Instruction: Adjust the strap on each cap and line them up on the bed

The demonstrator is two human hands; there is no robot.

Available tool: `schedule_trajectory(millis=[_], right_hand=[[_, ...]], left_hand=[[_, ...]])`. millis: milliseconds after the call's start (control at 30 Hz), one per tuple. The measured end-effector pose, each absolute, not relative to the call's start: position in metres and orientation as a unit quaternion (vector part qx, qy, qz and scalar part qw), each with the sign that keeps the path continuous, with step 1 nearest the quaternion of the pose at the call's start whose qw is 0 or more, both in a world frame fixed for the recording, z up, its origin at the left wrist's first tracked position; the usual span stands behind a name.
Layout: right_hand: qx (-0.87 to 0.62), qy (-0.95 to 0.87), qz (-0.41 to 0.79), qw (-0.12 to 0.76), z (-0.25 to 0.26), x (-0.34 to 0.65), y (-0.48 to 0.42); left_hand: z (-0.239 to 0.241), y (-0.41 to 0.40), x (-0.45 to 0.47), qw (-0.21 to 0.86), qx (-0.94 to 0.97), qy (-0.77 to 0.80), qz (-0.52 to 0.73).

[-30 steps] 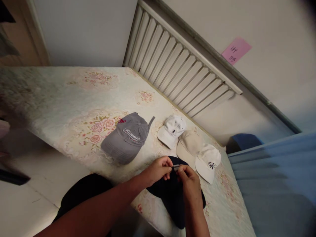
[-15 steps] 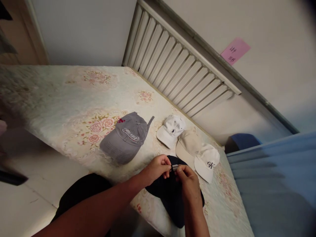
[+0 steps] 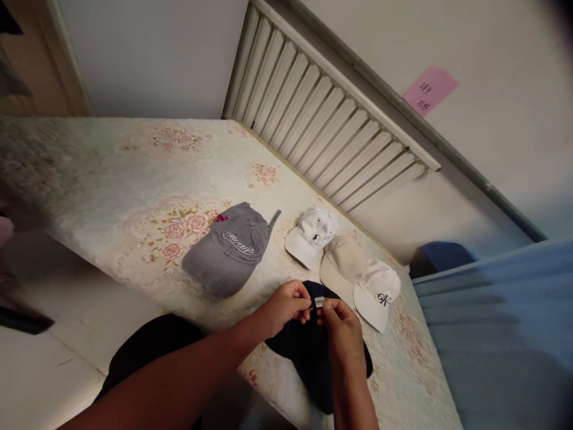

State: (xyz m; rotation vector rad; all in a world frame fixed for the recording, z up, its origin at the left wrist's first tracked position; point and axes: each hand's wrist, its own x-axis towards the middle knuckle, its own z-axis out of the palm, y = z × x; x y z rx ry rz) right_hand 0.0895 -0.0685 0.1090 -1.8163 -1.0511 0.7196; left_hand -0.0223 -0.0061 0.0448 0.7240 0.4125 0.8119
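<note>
I have the dark cap point(image 3: 308, 352) lying on the flowered mattress point(image 3: 134, 173) right at its near edge, brim pointing toward me, and it is my landmark for everything else. At the back of its crown sits a small silvery buckle point(image 3: 319, 302), and both my hands meet on it. My left hand point(image 3: 286, 307) pinches the strap end from the left with thumb and fingertips closed on it; my right hand point(image 3: 342, 328) pinches the buckle from the right in the same way, its other fingers curled over the crown. So both hands are grasping, neither is free.

As I judge it, the strap adjustment is mid-way: the buckle is in my fingers, but I cannot tell whether the strap is threaded through or pulled to length, since my fingers cover it. The cap has not been lifted or set aside.

Beyond the dark cap to its left lies the grey cap point(image 3: 230, 248), well apart. Straight beyond it is the small white cap point(image 3: 311, 236), and to the right of that the beige cap point(image 3: 342, 263) with the white lettered cap point(image 3: 378, 292) overlapping it, just beside the dark cap's right. These four lie untouched. Farther still beyond the dark cap is the slatted headboard point(image 3: 331, 128), and on the wall above it a pink note point(image 3: 430, 89).
</note>
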Motion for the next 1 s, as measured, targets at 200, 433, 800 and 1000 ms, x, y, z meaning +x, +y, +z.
schedule_trajectory(millis=[200,433,800,1000], right_hand=[[-0.723,-0.425,0.304,0.452,0.1072,0.0902,-0.0681],[-0.696,-0.407,0.339,0.485,0.1057,0.093,-0.0644],[-0.724,-0.491,0.276,0.399,0.1092,0.0954,-0.0694],[-0.718,-0.496,0.285,0.397,0.1129,0.0954,-0.0695]], left_hand=[[0.0489,-0.0047,-0.0249,0.825,0.365,0.22,0.372],[0.0473,-0.0032,-0.0237,0.823,0.375,0.218,0.368],[0.0477,-0.0034,-0.0253,0.795,0.421,0.22,0.376],[0.0436,-0.0027,-0.0233,0.791,0.432,0.208,0.379]])
